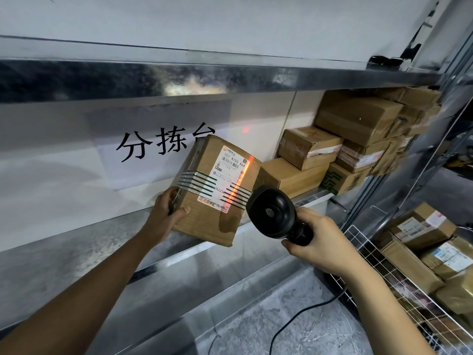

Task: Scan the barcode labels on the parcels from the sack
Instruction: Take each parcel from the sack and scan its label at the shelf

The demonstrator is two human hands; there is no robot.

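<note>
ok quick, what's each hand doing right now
Left hand: grips the lower left corner of the cardboard parcel.
Right hand: grips the handle of the black barcode scanner, aimed at the parcel's label.

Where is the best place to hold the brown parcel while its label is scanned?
Grip the parcel at its lower-left edge, coming from the left, as the left hand does. That keeps the label facing the scanner uncovered.

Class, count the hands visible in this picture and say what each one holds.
2. The left hand grips the lower left corner of the tilted cardboard parcel. The right hand grips the black barcode scanner, aimed at the parcel's label.
</note>
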